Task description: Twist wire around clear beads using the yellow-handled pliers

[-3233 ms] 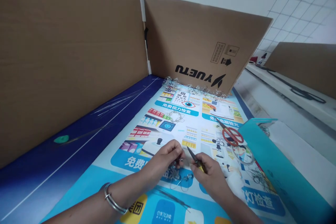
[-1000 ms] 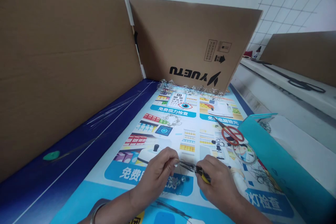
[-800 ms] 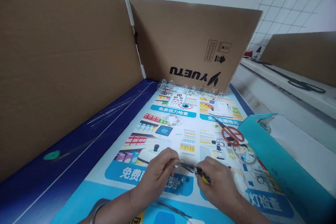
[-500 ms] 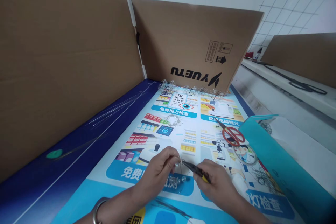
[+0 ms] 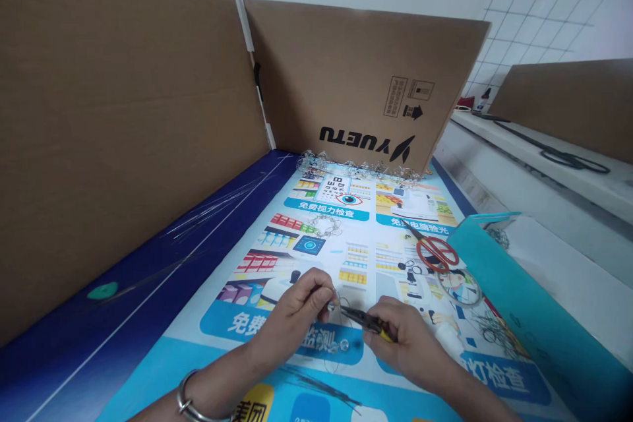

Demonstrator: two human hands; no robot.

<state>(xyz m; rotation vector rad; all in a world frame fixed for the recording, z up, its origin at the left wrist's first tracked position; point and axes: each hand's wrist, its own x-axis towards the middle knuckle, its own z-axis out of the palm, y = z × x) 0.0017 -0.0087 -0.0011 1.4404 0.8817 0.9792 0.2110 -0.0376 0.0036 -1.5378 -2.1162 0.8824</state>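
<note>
Thin wire with clear beads (image 5: 343, 345) hangs below my left hand (image 5: 310, 300), whose thumb and fingers are pinched on the wire. Black-and-yellow pliers (image 5: 364, 320) are held in my right hand (image 5: 401, 341), their jaw tips pointing left at the wire beside my left fingertips. A thin loop of wire curves above the pliers' jaws. Whether the jaws are closed on the wire is too small to tell. On the printed mat below my hands lies a bundle of dark wires (image 5: 321, 385).
Red-handled scissors (image 5: 438, 253) and a wire coil (image 5: 459, 288) lie right of centre. A teal box (image 5: 534, 316) stands at the right. Wire-and-bead pieces (image 5: 363, 170) line the foot of the cardboard panel (image 5: 356, 79). A green item (image 5: 103, 291) lies far left.
The beads and wire at my left fingertips have shifted, and a wire loop now shows above the pliers. My left hand has turned and risen slightly; the pliers have moved slightly down.
</note>
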